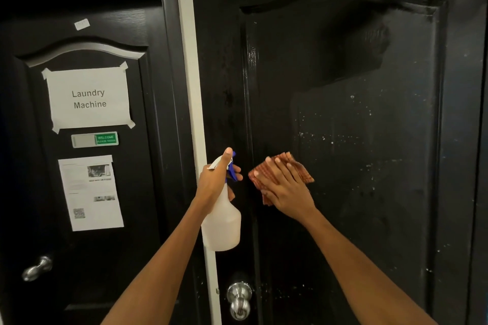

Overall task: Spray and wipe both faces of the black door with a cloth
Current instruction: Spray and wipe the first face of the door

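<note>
Our right hand [286, 187] presses a folded orange checked cloth [303, 169] flat-fingered against the glossy black panelled door [369, 140]; left of it, our left hand [215, 181] grips a white plastic spray bottle [223, 221].

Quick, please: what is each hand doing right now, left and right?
Left hand: grips the spray bottle.
Right hand: open, fingers straight, presses the cloth flat on the door.

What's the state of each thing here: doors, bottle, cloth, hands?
Black panelled door on the right: shut, speckled with droplets.
Black laundry door on the left: shut.
White plastic spray bottle: upright, gripped by left hand.
Orange checked cloth: folded, pressed flat on the door by right hand.
</note>
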